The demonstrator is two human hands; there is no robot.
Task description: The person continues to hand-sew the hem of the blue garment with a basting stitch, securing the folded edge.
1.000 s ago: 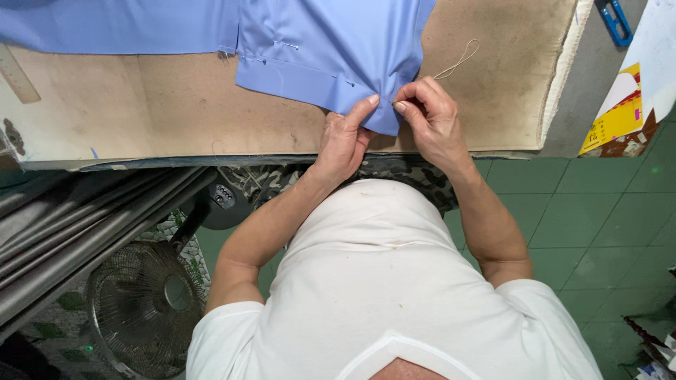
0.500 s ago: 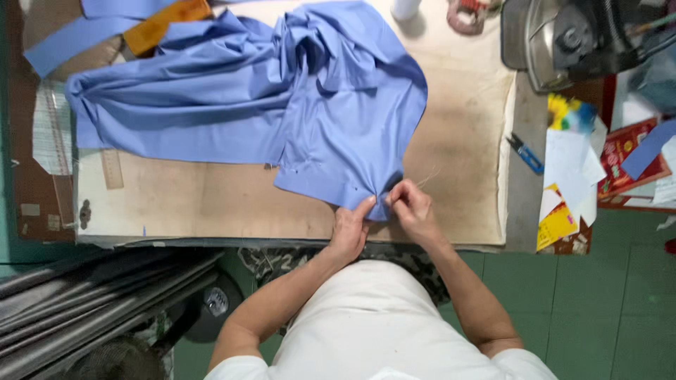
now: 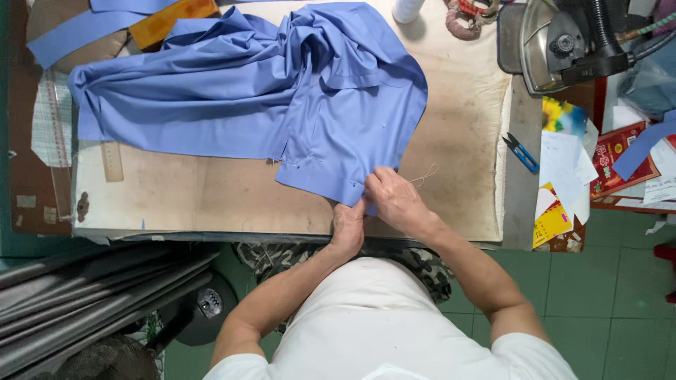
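Blue shirt fabric (image 3: 282, 98) spreads away from the person across the padded table (image 3: 211, 197), its near corner pinched by the left hand (image 3: 350, 226) and right hand (image 3: 394, 200), fingers pressed together, loose thread (image 3: 422, 176) beside the right.

The fingertips of both hands, left (image 3: 350, 226) and right (image 3: 396, 202), are tucked against the shirt (image 3: 282, 91) corner, so what they pinch cannot be told. A thin thread (image 3: 424, 176) beside the right hand is too fine to follow. The iron (image 3: 563, 42) and the white spool (image 3: 407, 8) are cut off by the top edge. The near rim of the surface (image 3: 211, 204) is covered by the forearms.
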